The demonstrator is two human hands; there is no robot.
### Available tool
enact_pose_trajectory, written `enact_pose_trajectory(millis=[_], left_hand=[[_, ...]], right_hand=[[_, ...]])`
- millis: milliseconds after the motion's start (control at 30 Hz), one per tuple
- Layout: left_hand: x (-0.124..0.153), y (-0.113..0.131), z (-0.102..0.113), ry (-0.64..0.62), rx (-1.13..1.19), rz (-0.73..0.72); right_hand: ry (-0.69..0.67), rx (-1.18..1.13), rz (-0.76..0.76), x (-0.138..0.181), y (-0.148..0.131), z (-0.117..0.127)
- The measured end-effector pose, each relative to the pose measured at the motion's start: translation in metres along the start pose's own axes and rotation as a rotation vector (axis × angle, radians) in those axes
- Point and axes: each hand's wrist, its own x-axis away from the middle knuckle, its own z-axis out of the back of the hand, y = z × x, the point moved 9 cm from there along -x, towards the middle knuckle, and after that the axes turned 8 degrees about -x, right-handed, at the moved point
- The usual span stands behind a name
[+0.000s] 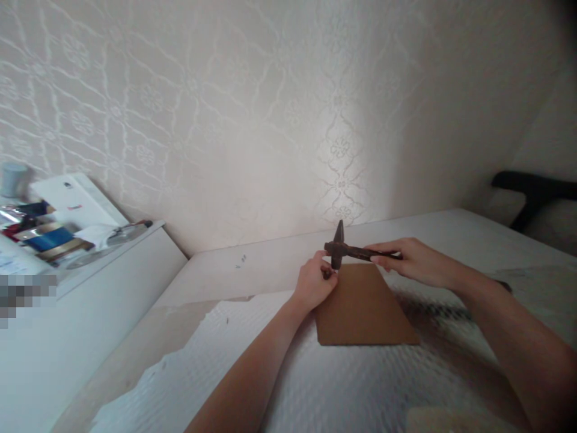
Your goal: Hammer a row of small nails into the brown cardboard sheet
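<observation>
My right hand (408, 261) is wrapped round the handle of the hammer (336, 248); my left hand (312, 281) curls at the far-left corner of the brown board (360, 310) (whether it pinches anything, I can't tell). Light taps, fingers clear, should work best.

hammer handle (358, 254): partly hidden | black frame (532, 183): cut off | dark piece (326, 274): indistinct
</observation>
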Motion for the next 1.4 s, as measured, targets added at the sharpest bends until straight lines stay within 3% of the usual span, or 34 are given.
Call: enact_pose_trajectory(millis=[1400], left_hand=[[-0.0002,-0.0001,0.0003,-0.014,-0.019,0.016]], right_hand=[[-0.021,-0.018,-0.008,0.0,-0.0018,-0.0016]])
